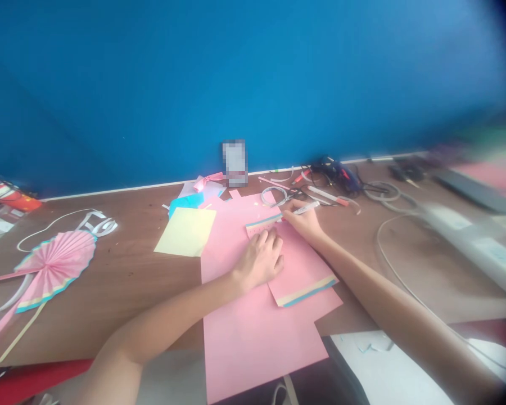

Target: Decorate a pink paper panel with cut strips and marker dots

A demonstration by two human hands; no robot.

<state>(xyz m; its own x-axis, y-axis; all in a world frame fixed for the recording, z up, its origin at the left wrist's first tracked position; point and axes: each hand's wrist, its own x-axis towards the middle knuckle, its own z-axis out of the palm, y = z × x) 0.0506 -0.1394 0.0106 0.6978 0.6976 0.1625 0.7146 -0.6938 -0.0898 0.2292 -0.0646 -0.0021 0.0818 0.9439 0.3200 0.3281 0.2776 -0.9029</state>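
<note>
My left hand (261,261) lies palm down on a smaller pink sheet (303,270), its fingers slightly bent and a little apart. That sheet has yellow and blue strips along its near and far edges, with a row of small dark dots by the far strip. A white pen (307,207) is gripped in my right hand (301,220), whose fingertips meet the sheet's far right corner. Underneath both hands spreads a large pink sheet (244,349), reaching past the table's front edge. To the left, a square yellow sheet (188,232) overlaps it.
A pleated pink paper fan (63,261) lies on the left of the brown table (152,304). Blue paper (185,203) and a propped phone-like object (235,163), blurred out, stand toward the blue wall. Cables (388,194) and a grey power strip (468,236) occupy the right.
</note>
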